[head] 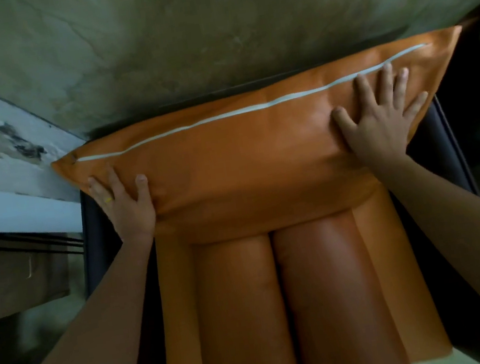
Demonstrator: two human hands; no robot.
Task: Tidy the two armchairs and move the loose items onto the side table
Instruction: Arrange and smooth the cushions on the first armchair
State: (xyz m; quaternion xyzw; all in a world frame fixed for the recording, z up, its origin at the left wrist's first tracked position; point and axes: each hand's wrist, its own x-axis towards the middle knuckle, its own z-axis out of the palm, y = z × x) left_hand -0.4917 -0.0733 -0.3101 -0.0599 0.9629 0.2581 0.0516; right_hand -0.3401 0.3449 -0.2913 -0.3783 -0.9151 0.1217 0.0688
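You're settling the cushion [244,156] on the armchair [240,305]. Your left hand [124,204] and right hand [379,128] press it flat, fingers spread, gripping nothing. Next, probably: release and seek loose items.

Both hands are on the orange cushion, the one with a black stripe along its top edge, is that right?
Not quite: the stripe is white, not black. The head view shows the left hand and the right hand both on the orange cushion.

Wall [209,16] close behind cushion [244,156] (dark armrest [446,137] each side)
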